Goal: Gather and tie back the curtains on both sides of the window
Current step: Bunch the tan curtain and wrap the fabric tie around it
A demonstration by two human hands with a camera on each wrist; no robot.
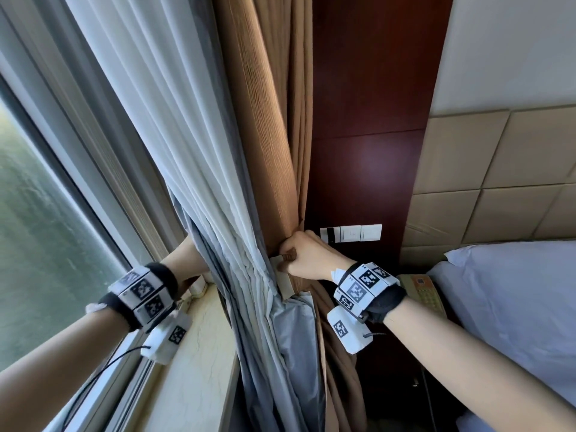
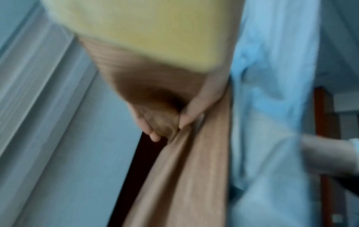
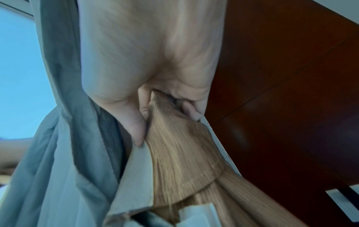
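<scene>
A brown ribbed curtain [image 1: 265, 120] and a white and grey sheer curtain [image 1: 174, 104] hang bunched together beside the window. My right hand [image 1: 304, 254] grips the end of a brown ribbed tie-back band [image 1: 288, 255] against the front of the bundle; in the right wrist view my right hand [image 3: 147, 110] has its fingers and thumb curled round the band [image 3: 180, 153]. My left arm reaches behind the bundle, so the curtains hide that hand in the head view. In the blurred left wrist view my left hand [image 2: 165, 122] pinches brown fabric [image 2: 184, 176]; band or curtain, I cannot tell.
Window glass [image 1: 37, 229] and a pale stone sill [image 1: 199, 353] lie to the left. A dark wooden wall panel [image 1: 367, 120] with a white switch plate [image 1: 352, 233] stands behind the curtains. A telephone [image 1: 420, 291], a bed pillow [image 1: 514, 307] and a padded headboard [image 1: 498, 169] are at right.
</scene>
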